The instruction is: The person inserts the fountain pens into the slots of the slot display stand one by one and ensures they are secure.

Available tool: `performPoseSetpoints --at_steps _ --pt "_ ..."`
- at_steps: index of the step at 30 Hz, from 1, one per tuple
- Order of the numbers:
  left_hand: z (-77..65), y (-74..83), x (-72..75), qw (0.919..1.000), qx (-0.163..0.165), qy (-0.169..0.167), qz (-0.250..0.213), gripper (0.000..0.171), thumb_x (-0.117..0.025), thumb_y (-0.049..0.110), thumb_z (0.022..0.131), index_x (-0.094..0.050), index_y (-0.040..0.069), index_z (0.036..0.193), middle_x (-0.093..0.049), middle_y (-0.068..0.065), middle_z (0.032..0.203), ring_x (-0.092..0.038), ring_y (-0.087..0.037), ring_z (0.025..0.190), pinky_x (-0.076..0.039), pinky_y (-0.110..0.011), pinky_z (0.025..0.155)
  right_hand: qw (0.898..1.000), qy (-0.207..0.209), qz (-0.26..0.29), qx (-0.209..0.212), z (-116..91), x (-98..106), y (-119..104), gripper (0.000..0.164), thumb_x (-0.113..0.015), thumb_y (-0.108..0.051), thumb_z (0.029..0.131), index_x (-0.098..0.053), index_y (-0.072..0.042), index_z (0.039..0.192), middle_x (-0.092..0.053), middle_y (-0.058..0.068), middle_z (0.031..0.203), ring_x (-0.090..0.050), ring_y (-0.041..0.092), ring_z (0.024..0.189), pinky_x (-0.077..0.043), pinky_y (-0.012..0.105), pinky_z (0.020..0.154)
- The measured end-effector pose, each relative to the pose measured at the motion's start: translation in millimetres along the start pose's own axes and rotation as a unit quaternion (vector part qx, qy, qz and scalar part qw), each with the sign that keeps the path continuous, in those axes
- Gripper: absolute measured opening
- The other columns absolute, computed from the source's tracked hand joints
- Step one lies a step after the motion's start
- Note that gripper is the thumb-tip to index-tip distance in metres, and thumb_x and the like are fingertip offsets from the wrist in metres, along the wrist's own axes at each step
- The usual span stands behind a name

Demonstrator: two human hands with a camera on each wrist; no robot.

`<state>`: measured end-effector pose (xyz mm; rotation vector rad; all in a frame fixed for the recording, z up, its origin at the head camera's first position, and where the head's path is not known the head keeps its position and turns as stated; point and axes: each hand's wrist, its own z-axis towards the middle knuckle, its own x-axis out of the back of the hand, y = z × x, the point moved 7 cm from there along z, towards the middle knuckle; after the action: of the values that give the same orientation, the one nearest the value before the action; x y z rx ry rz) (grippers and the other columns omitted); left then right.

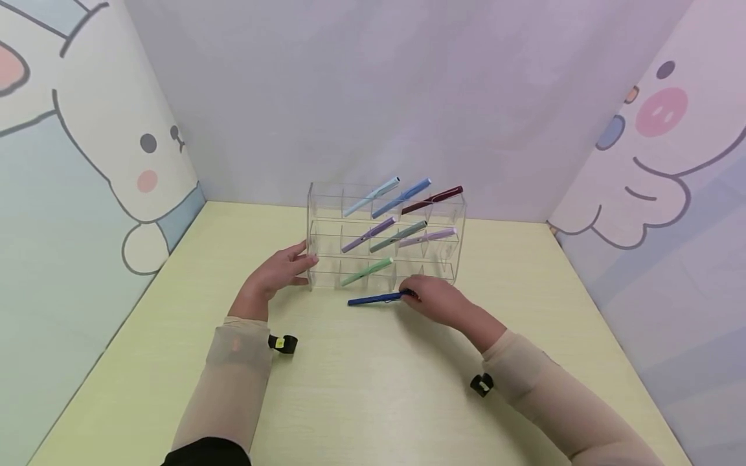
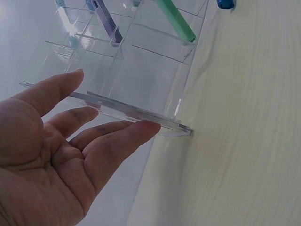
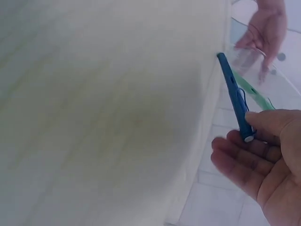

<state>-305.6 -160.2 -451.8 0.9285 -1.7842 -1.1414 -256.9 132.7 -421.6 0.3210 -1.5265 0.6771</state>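
My left hand [image 1: 285,266] holds the left side panel of a clear acrylic pen rack [image 1: 323,279], thumb over its edge and fingers along the outside. In the left wrist view the hand [image 2: 61,155] shows the thumb and fingers on either side of the panel. Just in front of the bottom tier, my right hand [image 1: 434,299] pinches a dark blue pen [image 1: 373,299] near its clip end. The pen's other end points left. In the right wrist view, thumb and fingers grip the pen [image 3: 233,94] by one end.
A green pen [image 1: 367,272] lies slanted in the bottom tier. Purple [image 1: 368,235], grey-green [image 1: 399,237] and lilac [image 1: 428,238] pens occupy the middle. Light blue [image 1: 372,197], blue [image 1: 402,198] and dark red [image 1: 432,200] pens are on top. Printed panels enclose the pale table [image 1: 361,388].
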Motion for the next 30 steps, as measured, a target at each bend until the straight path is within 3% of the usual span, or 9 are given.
performPoseSetpoints --at_steps 6,11,16,22,30 --pt "1.1 -1.0 0.8 1.0 -0.005 -0.001 -0.004 0.078 -0.057 0.043 0.099 -0.011 0.025 0.159 -0.029 -0.015 0.159 -0.049 -0.037 0.133 -0.04 -0.054 0.11 0.991 0.02 0.128 -0.031 -6 20 15 0.021 -0.062 -0.023 0.098 -0.071 -0.013 0.114 -0.069 -0.003 0.102 -0.062 0.008 0.085 -0.056 0.03 0.076" --pt "1.6 -0.9 0.0 0.9999 -0.01 -0.004 -0.012 0.076 -0.057 0.041 0.099 -0.014 0.025 0.159 -0.033 -0.013 0.158 -0.045 -0.036 0.136 -0.046 -0.051 0.106 0.979 0.045 0.19 -0.052 -15 38 29 0.024 -0.061 -0.026 0.099 -0.071 -0.013 0.116 -0.07 -0.002 0.104 -0.067 0.011 0.087 -0.059 0.033 0.076" --pt "1.0 -2.1 0.7 1.0 -0.006 -0.002 -0.003 0.077 -0.056 0.043 0.099 -0.011 0.024 0.159 -0.031 -0.014 0.158 -0.05 -0.037 0.132 -0.04 -0.054 0.11 0.973 0.08 0.207 -0.07 -24 62 43 0.021 -0.061 -0.027 0.099 -0.07 -0.015 0.114 -0.07 0.0 0.102 -0.07 0.014 0.091 -0.059 0.037 0.078" --pt "-1.0 -3.5 2.4 1.0 0.002 0.003 0.008 0.079 -0.057 0.046 0.098 -0.01 0.026 0.159 -0.026 -0.016 0.16 -0.053 -0.038 0.128 -0.027 -0.057 0.117 0.974 0.115 0.182 -0.075 -30 85 53 0.023 -0.06 -0.027 0.099 -0.069 -0.013 0.115 -0.071 0.002 0.099 -0.071 0.016 0.09 -0.06 0.041 0.08" --pt "-1.2 -2.4 1.5 1.0 -0.003 0.002 0.005 0.079 -0.057 0.046 0.098 -0.011 0.027 0.159 -0.028 -0.016 0.16 -0.053 -0.038 0.128 -0.028 -0.057 0.116 0.972 0.127 0.179 -0.086 -33 95 60 0.027 -0.06 -0.029 0.099 -0.068 -0.011 0.117 -0.07 0.005 0.102 -0.072 0.019 0.091 -0.06 0.044 0.083"
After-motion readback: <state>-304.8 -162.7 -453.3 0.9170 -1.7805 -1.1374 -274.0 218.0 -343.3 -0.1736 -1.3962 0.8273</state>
